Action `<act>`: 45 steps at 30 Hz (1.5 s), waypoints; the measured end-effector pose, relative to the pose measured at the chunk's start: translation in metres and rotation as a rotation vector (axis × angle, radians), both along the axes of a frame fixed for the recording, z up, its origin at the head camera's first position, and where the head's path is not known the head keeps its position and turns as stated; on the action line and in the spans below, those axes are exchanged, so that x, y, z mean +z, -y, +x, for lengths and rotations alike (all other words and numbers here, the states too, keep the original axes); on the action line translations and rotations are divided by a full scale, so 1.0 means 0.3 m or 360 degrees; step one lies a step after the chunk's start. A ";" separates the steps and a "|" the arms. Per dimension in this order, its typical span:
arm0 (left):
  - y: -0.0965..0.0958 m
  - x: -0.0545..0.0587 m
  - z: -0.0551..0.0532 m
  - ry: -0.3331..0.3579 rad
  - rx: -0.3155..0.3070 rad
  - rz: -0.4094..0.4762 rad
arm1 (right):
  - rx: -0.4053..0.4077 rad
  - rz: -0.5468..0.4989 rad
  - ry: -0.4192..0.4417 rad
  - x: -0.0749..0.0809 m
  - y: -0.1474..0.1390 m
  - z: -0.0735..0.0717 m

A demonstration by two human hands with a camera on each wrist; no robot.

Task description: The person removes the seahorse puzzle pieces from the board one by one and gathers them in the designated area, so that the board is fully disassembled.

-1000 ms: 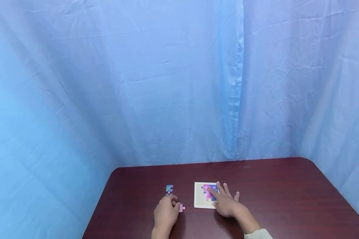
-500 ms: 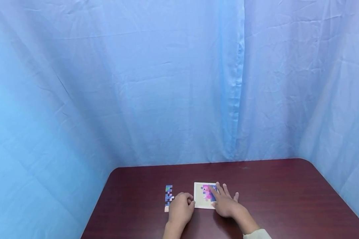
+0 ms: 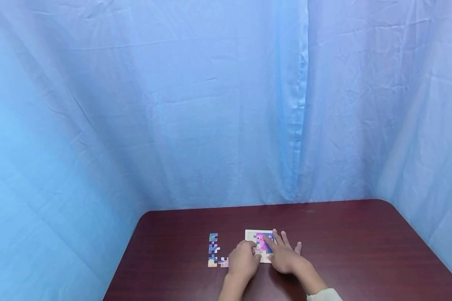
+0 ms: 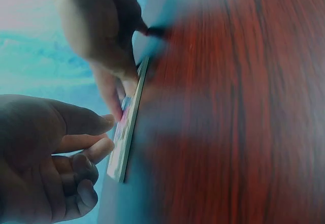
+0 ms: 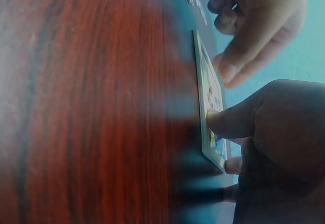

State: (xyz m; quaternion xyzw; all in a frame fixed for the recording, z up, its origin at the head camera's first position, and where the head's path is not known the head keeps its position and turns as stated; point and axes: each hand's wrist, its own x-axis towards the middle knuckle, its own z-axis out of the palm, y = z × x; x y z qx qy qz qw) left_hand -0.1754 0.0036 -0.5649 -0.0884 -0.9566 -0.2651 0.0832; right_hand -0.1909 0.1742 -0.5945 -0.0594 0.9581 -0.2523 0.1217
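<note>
A square puzzle tray (image 3: pixel 258 230) with a pale frame lies on the table, partly filled with joined pieces showing a pink figure (image 3: pixel 260 240) on blue. My left hand (image 3: pixel 244 259) is over the tray's left part, thumb and fingertips drawn together in a pinch on a puzzle piece that the fingers mostly hide. My right hand (image 3: pixel 284 253) rests on the tray's right side with fingers spread. Its index finger touches the pink figure, and its thumb (image 5: pixel 218 122) touches the near edge. Several loose puzzle pieces (image 3: pixel 212 249) lie left of my left hand.
The dark red wooden table (image 3: pixel 342 242) has rounded far corners. Light blue curtains (image 3: pixel 211 104) hang behind it and on both sides. One loose puzzle piece (image 3: pixel 224 262) lies close beside my left wrist, partly covered.
My left hand has moved right from the loose pieces to the tray's left part, uncovering the pieces on the left. My right hand has stayed in place on the tray.
</note>
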 end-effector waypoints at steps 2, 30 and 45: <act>-0.016 -0.005 -0.005 -0.0003 0.0007 -0.0047 | 0.0000 0.0000 -0.0007 -0.002 -0.001 0.000; -0.046 -0.013 -0.050 0.0065 0.0121 0.0009 | 0.0020 0.0028 -0.0033 -0.033 -0.008 -0.014; -0.044 -0.029 -0.050 0.0084 0.0163 0.0109 | 0.0024 0.0014 0.0010 -0.020 -0.011 -0.009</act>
